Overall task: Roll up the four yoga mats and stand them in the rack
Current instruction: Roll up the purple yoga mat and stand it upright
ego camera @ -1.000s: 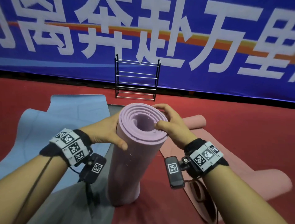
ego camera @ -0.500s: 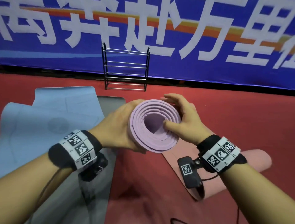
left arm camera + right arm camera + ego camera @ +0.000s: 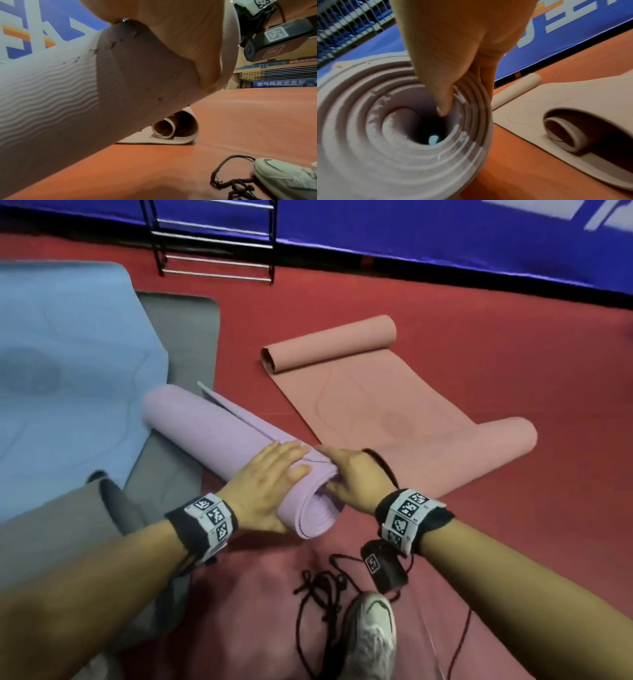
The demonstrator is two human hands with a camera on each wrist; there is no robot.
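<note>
The rolled purple mat lies slanted on the floor, its far end on the grey mat. My left hand rests flat on top of the roll near its near end, fingers laid over the loose flap. My right hand pinches the near end: in the right wrist view the thumb sits inside the spiral of the purple mat, with the fingers outside. The pink mat lies spread to the right, both ends curled. The blue mat lies flat at left. The black rack stands by the wall.
A blue banner wall closes the far side behind the rack. My white shoe and a tangle of dark cable lie on the red floor just below my hands. Red floor stretches to the right of the pink mat.
The purple roll went from held upright between both hands to lying on the floor. My left hand moved onto its top; my view tipped downward.
</note>
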